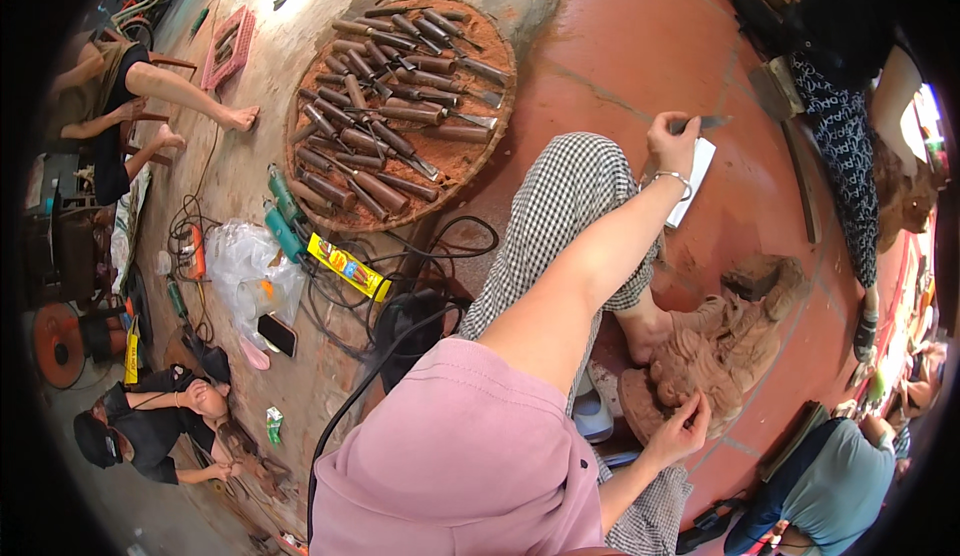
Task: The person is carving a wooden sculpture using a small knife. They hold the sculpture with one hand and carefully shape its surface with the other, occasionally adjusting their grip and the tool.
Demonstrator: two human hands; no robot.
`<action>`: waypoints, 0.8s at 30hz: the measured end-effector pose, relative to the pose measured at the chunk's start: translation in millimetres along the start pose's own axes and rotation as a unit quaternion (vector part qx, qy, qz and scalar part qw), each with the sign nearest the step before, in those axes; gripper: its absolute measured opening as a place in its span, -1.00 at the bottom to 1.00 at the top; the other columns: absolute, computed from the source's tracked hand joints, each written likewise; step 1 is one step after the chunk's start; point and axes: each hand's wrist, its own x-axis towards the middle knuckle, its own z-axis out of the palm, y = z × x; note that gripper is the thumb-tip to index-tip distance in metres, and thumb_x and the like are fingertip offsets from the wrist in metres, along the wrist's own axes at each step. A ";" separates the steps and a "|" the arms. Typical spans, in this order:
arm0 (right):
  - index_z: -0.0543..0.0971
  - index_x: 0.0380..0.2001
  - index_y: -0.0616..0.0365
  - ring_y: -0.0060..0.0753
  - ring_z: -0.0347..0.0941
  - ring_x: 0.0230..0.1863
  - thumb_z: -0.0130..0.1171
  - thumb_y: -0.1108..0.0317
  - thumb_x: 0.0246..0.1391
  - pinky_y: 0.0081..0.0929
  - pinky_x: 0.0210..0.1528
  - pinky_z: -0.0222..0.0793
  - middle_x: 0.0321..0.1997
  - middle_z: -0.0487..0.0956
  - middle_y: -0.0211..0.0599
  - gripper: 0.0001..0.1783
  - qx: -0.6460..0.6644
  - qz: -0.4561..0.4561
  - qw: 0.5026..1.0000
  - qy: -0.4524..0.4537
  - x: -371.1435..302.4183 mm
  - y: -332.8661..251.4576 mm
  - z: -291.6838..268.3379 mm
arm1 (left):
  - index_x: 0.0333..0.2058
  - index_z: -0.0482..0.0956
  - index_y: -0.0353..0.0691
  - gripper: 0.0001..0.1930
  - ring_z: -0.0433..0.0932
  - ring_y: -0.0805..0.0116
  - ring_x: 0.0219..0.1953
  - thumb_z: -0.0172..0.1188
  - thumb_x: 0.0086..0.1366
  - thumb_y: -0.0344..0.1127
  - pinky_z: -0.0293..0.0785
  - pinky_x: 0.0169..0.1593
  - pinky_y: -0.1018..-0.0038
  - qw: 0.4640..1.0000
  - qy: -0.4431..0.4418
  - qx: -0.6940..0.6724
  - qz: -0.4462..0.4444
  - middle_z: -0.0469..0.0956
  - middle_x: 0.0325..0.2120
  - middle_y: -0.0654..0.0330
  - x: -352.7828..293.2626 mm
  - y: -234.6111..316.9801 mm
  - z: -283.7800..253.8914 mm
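Observation:
My left hand (pixel 674 144), reached out past my checked trouser knee, is closed round a tool with a thin dark blade (pixel 714 122). Below that wrist is a white oblong piece (pixel 692 188); I cannot tell whether it touches the hand. My right hand (pixel 678 434) is beside a brown carved figure (pixel 745 341) on the floor, its thumb and fingertips drawn together close to the carving's surface. Whatever those fingers pinch, if anything, is too small to make out. My bare foot (pixel 648 330) rests against the carving.
A round tray (pixel 468 161) to the left bears many wooden-handled chisels. Nearby are green power tools (pixel 283 224), black cables (pixel 462 224), a plastic bag (pixel 240 266), a yellow packet (pixel 348 268) and a phone (pixel 277 335). Several other people sit around the edges.

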 end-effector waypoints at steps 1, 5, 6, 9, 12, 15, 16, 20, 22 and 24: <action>0.60 -0.18 0.35 -0.49 0.52 -0.39 0.11 0.45 0.26 -0.55 -0.35 0.42 -0.36 0.61 -0.25 -0.82 -0.006 -0.007 1.000 0.003 -0.4 0.5 0.1 | -0.38 0.59 -0.25 -0.81 0.61 0.40 -0.36 0.40 0.13 -0.30 0.50 -0.24 0.51 0.997 -0.008 -0.080 -0.011 0.64 -0.44 0.22 6.2 8.6 5.7; 0.61 -0.20 0.35 -0.43 0.54 -0.40 0.12 0.45 0.24 -0.49 -0.35 0.44 -0.39 0.63 -0.20 -0.82 -0.015 -0.017 1.000 0.011 -0.7 8.9 1.2 | -0.39 0.52 -0.22 -0.79 0.56 0.43 -0.40 0.33 0.25 -0.25 0.48 -0.22 0.58 0.934 -0.093 -0.327 -0.113 0.56 -0.47 0.29 16.1 90.7 -1.7; 0.61 -0.20 0.35 -0.42 0.54 -0.40 0.12 0.45 0.24 -0.49 -0.35 0.44 -0.39 0.63 -0.19 -0.82 -0.012 -0.016 1.000 0.008 -1.5 9.8 0.8 | -0.38 0.50 -0.20 -0.80 0.57 0.42 -0.40 0.31 0.27 -0.24 0.50 -0.24 0.57 0.918 -0.109 -0.364 -0.110 0.55 -0.48 0.30 22.2 109.8 -12.1; 0.58 -0.16 0.37 -0.51 0.49 -0.36 0.11 0.43 0.27 -0.54 -0.28 0.40 -0.35 0.61 -0.25 -0.79 -0.002 0.004 1.000 -0.018 -1.4 9.1 0.7 | -0.33 0.47 -0.15 -0.81 0.58 0.40 -0.41 0.21 0.35 -0.19 0.56 -0.30 0.49 0.894 -0.118 -0.422 -0.095 0.52 -0.49 0.32 48.8 153.4 -53.3; 0.58 -0.15 0.37 -0.51 0.48 -0.37 0.11 0.43 0.27 -0.55 -0.28 0.40 -0.35 0.61 -0.25 -0.79 -0.028 -0.017 0.999 -0.003 -1.8 14.7 -1.2 | -0.27 0.46 -0.13 -0.85 0.53 0.50 -0.50 0.07 0.43 -0.21 0.48 -0.48 0.59 0.977 -0.098 -0.188 -0.031 0.48 -0.48 0.33 81.7 175.1 -100.0; 0.58 -0.14 0.38 -0.51 0.48 -0.37 0.12 0.43 0.26 -0.54 -0.28 0.40 -0.36 0.61 -0.25 -0.79 -0.023 -0.031 0.999 0.001 -1.9 11.5 -1.6 | -0.31 0.52 -0.24 -0.54 0.32 0.56 -0.57 0.07 0.38 0.13 0.32 -0.50 0.57 0.986 -0.010 0.137 0.089 0.39 -0.56 0.36 152.9 166.4 -182.8; 0.59 -0.15 0.38 -0.51 0.48 -0.37 0.12 0.43 0.26 -0.54 -0.28 0.40 -0.36 0.61 -0.25 -0.79 -0.021 -0.025 0.999 0.002 -2.5 11.2 -2.3 | -0.41 0.51 -0.26 -0.47 0.47 0.30 -0.45 0.16 0.29 0.20 0.44 -0.27 0.30 0.971 0.063 0.207 0.101 0.51 -0.50 0.20 157.8 178.8 -200.7; 0.61 -0.18 0.36 -0.43 0.52 -0.39 0.12 0.45 0.25 -0.51 -0.32 0.44 -0.35 0.63 -0.20 -0.81 -0.019 -0.027 0.999 -0.004 -1.3 14.4 -1.3 | -0.26 0.64 -0.26 -0.60 0.64 0.02 -0.16 0.28 0.07 -0.03 0.51 -0.04 0.23 0.805 0.215 0.541 0.117 0.65 -0.24 -0.08 232.3 193.0 -322.6; 0.62 -0.20 0.35 -0.40 0.53 -0.39 0.13 0.45 0.24 -0.50 -0.34 0.45 -0.35 0.64 -0.18 -0.82 -0.030 -0.031 0.999 0.000 -2.2 14.5 -2.2 | -0.18 0.64 -0.26 -0.50 0.59 -0.02 -0.03 0.30 0.03 0.03 0.49 0.05 0.18 0.747 0.223 0.626 0.028 0.62 -0.14 -0.11 243.4 196.8 -353.3; 0.62 -0.20 0.34 -0.40 0.53 -0.39 0.13 0.45 0.24 -0.50 -0.35 0.45 -0.35 0.65 -0.18 -0.83 -0.034 -0.032 0.999 0.003 -0.9 8.6 -1.1 | -0.07 0.61 -0.26 -0.37 0.54 0.00 0.07 0.33 -0.01 0.11 0.46 0.12 0.20 0.737 0.186 0.647 -0.062 0.56 -0.02 -0.10 249.8 198.0 -368.9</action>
